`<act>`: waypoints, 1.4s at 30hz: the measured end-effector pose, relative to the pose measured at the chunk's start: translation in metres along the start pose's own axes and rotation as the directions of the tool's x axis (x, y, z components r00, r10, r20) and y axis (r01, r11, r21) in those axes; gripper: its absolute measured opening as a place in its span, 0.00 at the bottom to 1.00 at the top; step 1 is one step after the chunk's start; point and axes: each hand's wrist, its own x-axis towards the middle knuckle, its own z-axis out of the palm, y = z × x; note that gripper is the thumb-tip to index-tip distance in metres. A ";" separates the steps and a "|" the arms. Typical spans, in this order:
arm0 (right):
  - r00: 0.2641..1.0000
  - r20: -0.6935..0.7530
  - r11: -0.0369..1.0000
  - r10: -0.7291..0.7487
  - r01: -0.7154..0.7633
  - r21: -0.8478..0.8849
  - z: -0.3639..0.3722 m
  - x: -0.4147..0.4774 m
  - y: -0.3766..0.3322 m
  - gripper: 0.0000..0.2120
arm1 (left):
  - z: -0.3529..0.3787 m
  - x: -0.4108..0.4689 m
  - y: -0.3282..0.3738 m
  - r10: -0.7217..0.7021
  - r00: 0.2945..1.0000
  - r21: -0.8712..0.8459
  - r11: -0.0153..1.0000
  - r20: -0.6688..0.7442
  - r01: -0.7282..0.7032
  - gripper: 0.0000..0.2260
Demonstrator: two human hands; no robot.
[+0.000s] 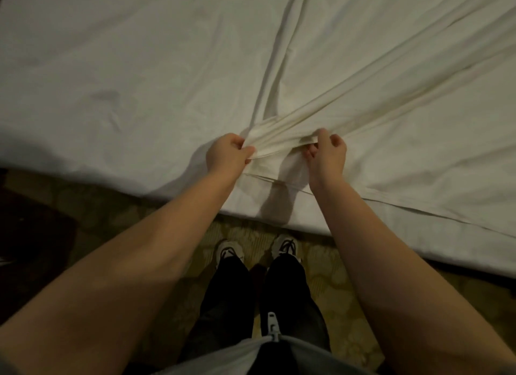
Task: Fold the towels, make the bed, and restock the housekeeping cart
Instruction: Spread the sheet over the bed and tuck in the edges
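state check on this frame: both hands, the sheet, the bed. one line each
left hand: fingers curled, pinching a bunched fold of the sheet
right hand: fingers curled, gripping the same bunch a little further along
sheet: white, gathered at the hands, long creases fanning up and to the right, hem lying near the bed edge
bed: covered in white fabric, mostly smooth on the left, a few shallow wrinkles

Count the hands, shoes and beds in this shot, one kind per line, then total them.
Hands: 2, left hand and right hand, both gripping the sheet
Shoes: 2, left shoe and right shoe
Beds: 1
Total: 5
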 end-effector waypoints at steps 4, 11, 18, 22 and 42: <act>0.984 -0.177 0.994 0.036 -0.016 0.110 0.005 0.017 -0.013 0.24 | 0.001 -0.011 -0.013 -0.042 0.996 0.001 0.999 0.078 0.042 0.06; 0.974 -0.215 0.984 0.078 -0.041 0.174 -0.017 0.033 -0.041 0.06 | 0.006 -0.009 -0.007 0.155 0.984 0.314 0.942 -0.084 -0.121 0.06; 0.951 -0.299 0.965 -0.078 -0.004 -0.262 -0.059 0.024 -0.030 0.16 | 0.003 -0.009 0.005 0.020 0.986 0.327 0.942 0.167 -0.074 0.11; 0.938 -0.343 0.957 -0.056 -0.048 -0.286 -0.082 0.011 0.000 0.15 | 0.002 -0.006 0.002 -0.089 0.977 0.190 0.980 0.195 0.051 0.12; 0.938 0.063 0.929 0.340 -0.345 0.136 -0.021 -0.047 0.033 0.08 | -0.018 0.003 -0.015 -0.087 0.982 0.004 0.996 0.168 0.088 0.14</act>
